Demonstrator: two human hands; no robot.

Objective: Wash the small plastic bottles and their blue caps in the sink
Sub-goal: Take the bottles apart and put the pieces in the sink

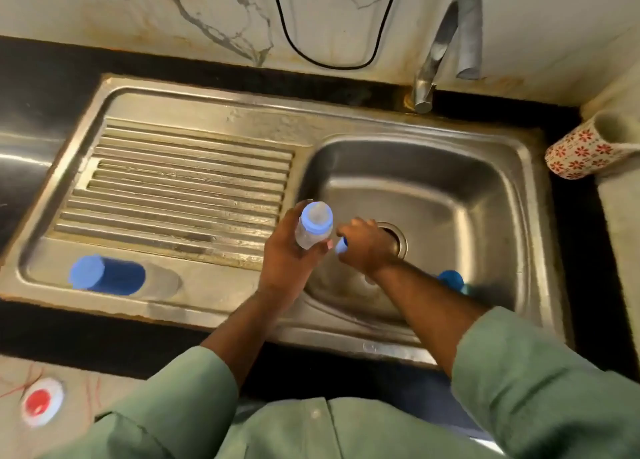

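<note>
Green sleeves [540, 382] at the near edge, both forearms reaching over the sink [346, 334] front rim. Left hand [291, 257] wrapped around a small clear bottle [311, 230], fingers curled round its body, thumb on the near side; bottle upright-ish, blue-ringed open mouth facing the camera, held over the basin's left edge. Right hand [367, 247] just beside it, apart from the bottle, fingers closed in a pinch on a small blue cap [341, 245] that sticks out toward the left hand; hand sits over the drain [394, 236], covering most of it. Near side of the right forearm, down in the basin: another blue cap [450, 280], partly hidden by the arm, rest blurred. Well left of the left hand, on the draining board's [187, 188] flat near corner: a blue-capped item lying on its side [107, 275], cap end pointing left; can't tell whether it's bottle or cap only. Far side of the right hand: tap [446, 49] at the sink's back rim. Far right on the tabletop [31, 87]: patterned red-flower cup [585, 150], tipped sideways.
</note>
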